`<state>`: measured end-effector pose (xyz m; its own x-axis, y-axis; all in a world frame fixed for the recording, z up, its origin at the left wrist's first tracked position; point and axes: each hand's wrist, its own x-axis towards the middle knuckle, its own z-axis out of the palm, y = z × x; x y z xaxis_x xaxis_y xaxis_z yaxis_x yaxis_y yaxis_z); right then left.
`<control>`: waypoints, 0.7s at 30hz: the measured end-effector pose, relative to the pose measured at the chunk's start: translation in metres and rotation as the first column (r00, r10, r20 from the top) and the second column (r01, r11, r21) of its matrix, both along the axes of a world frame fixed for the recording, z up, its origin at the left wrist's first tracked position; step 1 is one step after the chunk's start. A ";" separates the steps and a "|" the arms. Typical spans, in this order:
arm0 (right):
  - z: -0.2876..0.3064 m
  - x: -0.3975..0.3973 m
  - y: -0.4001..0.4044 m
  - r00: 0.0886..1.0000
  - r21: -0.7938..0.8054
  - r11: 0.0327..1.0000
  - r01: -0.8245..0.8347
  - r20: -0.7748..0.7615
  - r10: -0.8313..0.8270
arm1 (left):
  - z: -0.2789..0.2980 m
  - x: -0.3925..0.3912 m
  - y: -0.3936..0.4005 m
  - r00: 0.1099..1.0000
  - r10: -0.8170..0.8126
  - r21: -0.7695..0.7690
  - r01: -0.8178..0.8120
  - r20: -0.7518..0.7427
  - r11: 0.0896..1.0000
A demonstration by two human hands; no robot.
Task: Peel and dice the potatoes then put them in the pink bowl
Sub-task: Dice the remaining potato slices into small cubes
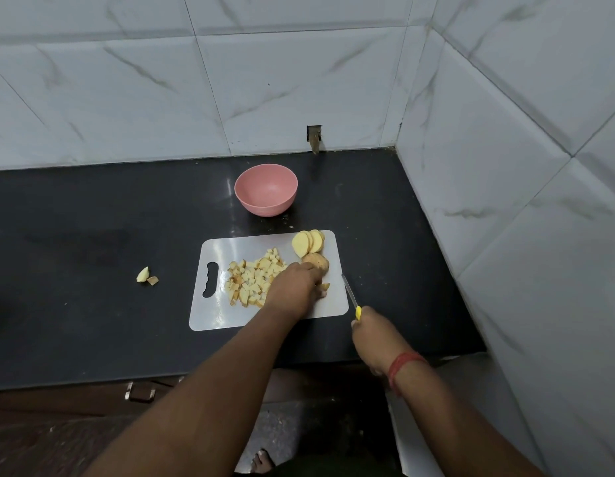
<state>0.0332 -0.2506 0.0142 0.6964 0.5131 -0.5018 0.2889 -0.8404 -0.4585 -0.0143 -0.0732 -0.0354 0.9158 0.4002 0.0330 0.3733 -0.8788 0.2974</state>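
— On the white cutting board (210,306), item one?
— Left hand (294,285), fingers curled over potato pieces (324,287); diced potato (252,280) beside it, slices (308,242) and unpeeled chunk (318,260) behind.
— Right hand (373,333)?
— Grips yellow-handled knife (351,297), blade at board's edge. Pink bowl (266,191) beyond, on black counter (93,253).

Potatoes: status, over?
Left hand on potato pieces, grip unclear; right hand grips knife. Dice and slices on board. Bowl empty. Nothing blocking.
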 end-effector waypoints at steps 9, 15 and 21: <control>-0.007 -0.003 0.014 0.997 -0.058 0.996 -0.073 -0.012 0.073 | -0.001 0.000 0.003 0.999 -0.051 0.044 0.052 -0.004 0.998; -0.008 -0.005 0.021 0.995 -0.066 0.993 -0.098 -0.013 0.097 | -0.004 -0.001 0.004 0.998 -0.060 0.048 0.059 0.002 0.997; -0.009 -0.005 0.023 0.995 -0.063 0.993 -0.102 -0.015 0.102 | -0.008 -0.010 0.007 0.994 -0.076 0.055 0.072 0.075 0.996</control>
